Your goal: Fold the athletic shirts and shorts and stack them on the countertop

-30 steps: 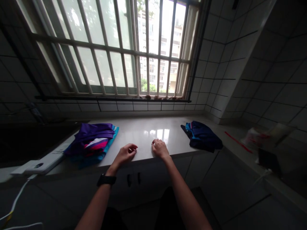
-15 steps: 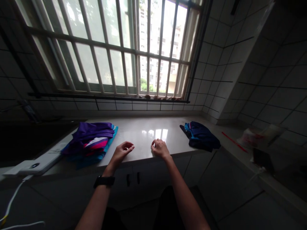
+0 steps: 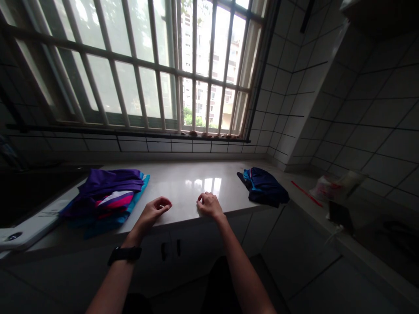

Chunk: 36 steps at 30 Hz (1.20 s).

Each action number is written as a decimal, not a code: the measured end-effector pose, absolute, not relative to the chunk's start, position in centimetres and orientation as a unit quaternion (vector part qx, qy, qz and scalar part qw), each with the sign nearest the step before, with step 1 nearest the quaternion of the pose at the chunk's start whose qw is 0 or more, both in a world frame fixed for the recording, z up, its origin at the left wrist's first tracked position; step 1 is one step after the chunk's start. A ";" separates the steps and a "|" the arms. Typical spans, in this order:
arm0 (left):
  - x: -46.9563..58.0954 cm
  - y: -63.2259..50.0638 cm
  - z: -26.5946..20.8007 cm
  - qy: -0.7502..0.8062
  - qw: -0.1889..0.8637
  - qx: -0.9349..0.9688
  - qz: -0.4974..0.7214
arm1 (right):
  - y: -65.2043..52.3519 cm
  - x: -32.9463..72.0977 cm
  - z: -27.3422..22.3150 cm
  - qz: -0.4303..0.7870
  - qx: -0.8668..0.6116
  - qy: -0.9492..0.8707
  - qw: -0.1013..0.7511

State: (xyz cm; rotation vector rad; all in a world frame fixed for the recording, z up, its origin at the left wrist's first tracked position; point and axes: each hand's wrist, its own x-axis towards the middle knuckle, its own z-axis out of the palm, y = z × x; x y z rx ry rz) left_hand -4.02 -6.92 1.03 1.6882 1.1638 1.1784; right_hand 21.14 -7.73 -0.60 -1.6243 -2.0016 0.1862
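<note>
My left hand (image 3: 153,213) is held at the front edge of the white countertop (image 3: 176,172), empty, with loosely curled fingers and a gap inside the curve of thumb and forefinger. A dark watch (image 3: 125,254) is on that wrist. To its left lies a pile of folded clothes (image 3: 113,181), purple on top, with pink, white and bright blue parts. My right hand (image 3: 210,205) is over the counter's front part, also empty and loosely bent. Further right, apart from it, sits a smaller pile of dark navy clothes (image 3: 266,187) with light blue trim.
A white power strip or similar device (image 3: 36,226) lies left of the purple pile, beside a dark sink area (image 3: 32,192). On the right-hand counter are a red stick-like strip (image 3: 306,193), a plastic bag (image 3: 324,187) and a dark upright object (image 3: 340,216). A barred window (image 3: 153,69) is behind.
The view has turned slightly right, so both piles and the window appear further left. My left thumb and forefinger have drawn closer together. The clothes look unmoved.
</note>
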 end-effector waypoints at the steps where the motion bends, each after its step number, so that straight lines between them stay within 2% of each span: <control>1: -4.0 -6.9 1.1 0.454 0.377 0.663 0.460 | -7.7 21.2 -0.6 0.067 -0.604 -0.745 0.274; 36: -4.0 -7.0 1.0 0.450 0.378 0.662 0.464 | -7.8 21.2 -0.2 0.079 -0.603 -0.743 0.279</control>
